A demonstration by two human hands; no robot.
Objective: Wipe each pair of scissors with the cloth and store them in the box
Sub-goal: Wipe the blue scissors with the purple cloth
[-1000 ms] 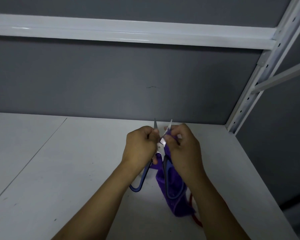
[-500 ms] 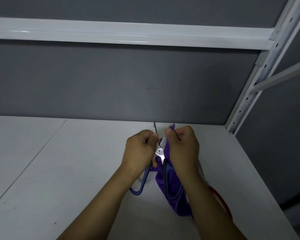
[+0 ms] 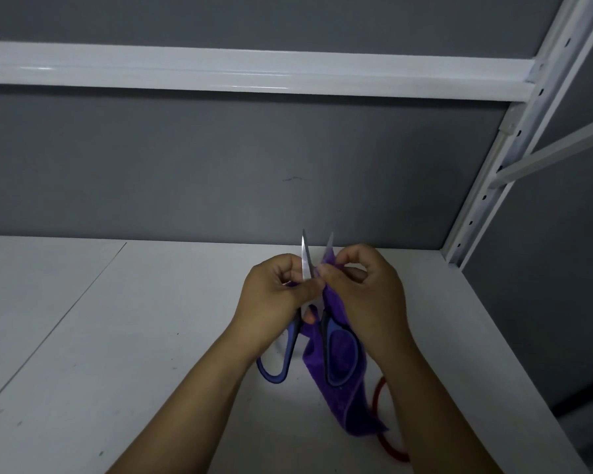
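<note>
At lower centre, the blue-handled scissors [image 3: 327, 333] hang above the worktop [image 3: 134, 336]. Their long axis runs up the frame, with the 2 blades spread toward the top and the handles toward the bottom. The left hand [image 3: 274, 292] grips the left blade. The right hand [image 3: 367, 295] pinches the purple cloth [image 3: 353, 401] round the right blade, so the wipe likely runs tipward. No box shows.

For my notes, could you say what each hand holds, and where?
Left hand: scissors, at one blade. Right hand: purple cloth, pinched round the other blade.
</note>
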